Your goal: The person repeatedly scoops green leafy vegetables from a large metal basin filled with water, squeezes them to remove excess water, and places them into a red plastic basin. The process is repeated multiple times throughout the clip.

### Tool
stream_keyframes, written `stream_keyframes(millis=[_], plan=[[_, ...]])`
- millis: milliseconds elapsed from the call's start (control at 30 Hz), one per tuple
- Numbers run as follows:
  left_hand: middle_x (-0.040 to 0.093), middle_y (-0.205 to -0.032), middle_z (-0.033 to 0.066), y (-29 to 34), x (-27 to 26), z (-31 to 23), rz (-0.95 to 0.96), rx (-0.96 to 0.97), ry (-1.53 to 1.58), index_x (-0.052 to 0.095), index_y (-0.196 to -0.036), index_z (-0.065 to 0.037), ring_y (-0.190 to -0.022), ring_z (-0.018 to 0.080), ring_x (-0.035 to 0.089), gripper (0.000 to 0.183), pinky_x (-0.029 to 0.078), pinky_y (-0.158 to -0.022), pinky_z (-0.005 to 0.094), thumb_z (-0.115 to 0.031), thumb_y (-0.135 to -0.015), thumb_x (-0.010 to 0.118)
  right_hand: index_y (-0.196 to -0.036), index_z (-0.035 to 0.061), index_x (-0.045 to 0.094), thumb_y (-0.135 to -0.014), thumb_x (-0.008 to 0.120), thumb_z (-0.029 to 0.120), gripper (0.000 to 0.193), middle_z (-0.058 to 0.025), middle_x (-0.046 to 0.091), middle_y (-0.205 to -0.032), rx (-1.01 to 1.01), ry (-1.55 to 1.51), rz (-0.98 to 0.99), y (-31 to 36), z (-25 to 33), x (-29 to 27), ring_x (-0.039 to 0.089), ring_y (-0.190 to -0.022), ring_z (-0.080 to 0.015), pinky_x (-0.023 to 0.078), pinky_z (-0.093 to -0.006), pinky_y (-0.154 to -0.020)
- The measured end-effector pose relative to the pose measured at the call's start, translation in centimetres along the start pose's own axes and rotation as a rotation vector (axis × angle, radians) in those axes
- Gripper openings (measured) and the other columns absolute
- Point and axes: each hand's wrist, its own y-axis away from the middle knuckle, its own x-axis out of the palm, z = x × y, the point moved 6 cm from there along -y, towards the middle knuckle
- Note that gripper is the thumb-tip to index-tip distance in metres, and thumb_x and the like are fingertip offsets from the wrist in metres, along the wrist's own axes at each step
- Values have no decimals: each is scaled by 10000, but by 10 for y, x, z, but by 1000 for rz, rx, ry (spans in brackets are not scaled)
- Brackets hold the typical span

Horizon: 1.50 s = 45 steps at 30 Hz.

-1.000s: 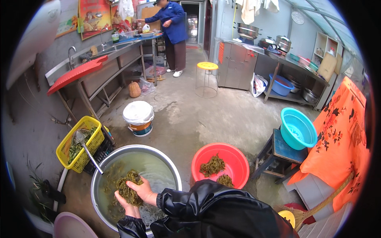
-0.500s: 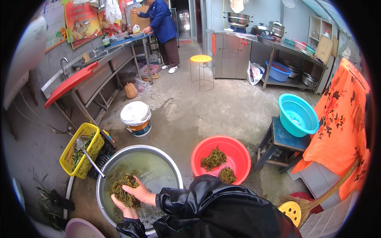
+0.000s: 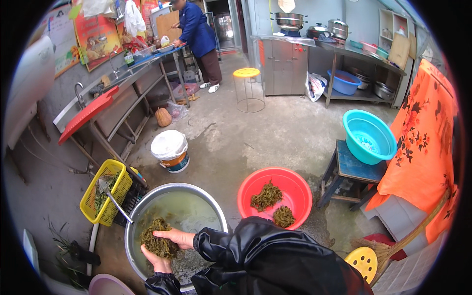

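Observation:
A dripping clump of brownish-green leafy greens (image 3: 162,246) is gathered between both my hands, above the cloudy water of a large metal basin (image 3: 220,209). My left hand (image 3: 158,260) cups it from the near left side, its fingers partly under the greens. Reaching in from the right, my right hand (image 3: 178,238) presses on the clump with the thumb on top. Two more squeezed clumps, a farther one (image 3: 267,195) and a nearer one (image 3: 283,216), lie apart inside a red plastic basin (image 3: 301,196) to the right.
Left of the metal basin stands a yellow basket (image 3: 91,206) holding greens and a ladle (image 3: 115,200). Beyond are a white-covered bucket (image 3: 169,146) and a yellow-topped stool (image 3: 246,73). A turquoise basin (image 3: 369,140) rests on a blue stool (image 3: 358,164). Another person (image 3: 196,37) works at the far counter.
The clump stays between my hands, which have shifted only slightly; my right hand looks a little flatter over it. The whole view has tilted a little.

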Motion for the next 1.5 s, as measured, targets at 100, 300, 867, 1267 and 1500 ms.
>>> stream_keyframes(millis=[100,300,867,1267,1500], plan=[[556,-1288,77,-17,-10,13,-15,-3,-23,478,-1340,-117,-1157,265,548,643,463,-946,418,-595,-926,361,-1259,51,551,-871,679,338,500,-95,625,-1204,23,-64,-87,5,-6,-11,595,-1070,-206,456,-356,-970],[516,-1346,80,-21,-20,23,-36,51,-266,436,-1376,-74,-1202,254,517,712,411,-1016,389,-633,-936,390,-1201,49,589,-879,648,331,432,-104,644,-1170,-2,-292,-353,3,-13,-38,619,-1034,-224,480,-385,-940],[486,-1380,26,-1,-20,55,143,-310,130,436,-1396,-199,-1231,287,462,863,417,-956,482,-813,-822,242,-1153,9,591,-827,705,329,471,-148,657,-1088,-58,-231,-396,3,6,-20,633,-975,-266,506,-417,-873],[496,-1371,97,-30,-48,-6,30,-103,211,408,-1415,-80,-1231,275,486,712,367,-1063,437,-610,-942,369,-1176,20,586,-858,667,275,415,-108,649,-1127,44,-148,-237,-7,-23,-25,624,-996,-217,501,-363,-891],[504,-1362,100,-21,-7,-25,194,17,-180,373,-1449,-94,-1213,246,512,670,393,-1045,386,-552,-961,400,-1179,17,582,-859,669,207,383,-99,641,-1117,-74,-43,-365,-10,-15,-42,619,-988,-193,505,-345,-873]])
